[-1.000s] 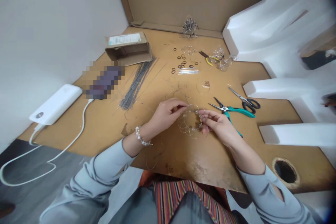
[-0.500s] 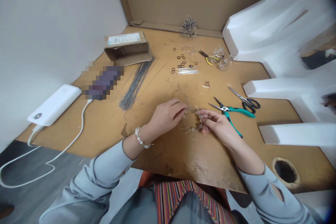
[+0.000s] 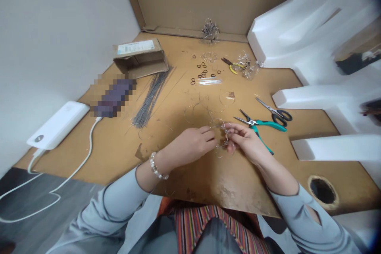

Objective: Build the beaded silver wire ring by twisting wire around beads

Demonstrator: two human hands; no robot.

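My left hand (image 3: 190, 147) and my right hand (image 3: 245, 141) meet over a tangled loop of thin wire set with small clear beads (image 3: 222, 137). Both hands pinch this loop between fingertips, and my fingers hide part of it. A beaded bracelet (image 3: 156, 165) circles my left wrist. Closest to my right hand lie teal-handled pliers (image 3: 263, 125), with black-handled scissors (image 3: 275, 113) just beyond. Loose wire curls (image 3: 193, 111) are scattered on the wooden board (image 3: 226, 182) ahead of my hands.
Farther back lie a bundle of grey rods (image 3: 151, 97), several black rubber rings (image 3: 203, 70), yellow-handled pliers (image 3: 230, 65), and wire clusters (image 3: 248, 67). A cardboard box (image 3: 140, 58), a pixelated object (image 3: 114, 97), a white power bank (image 3: 58, 125), and white foam blocks (image 3: 312, 97) border the board.
The whole scene has shifted slightly in view as the camera moved. My left hand has dropped lower and turned, and both hands still hold the wire loop.
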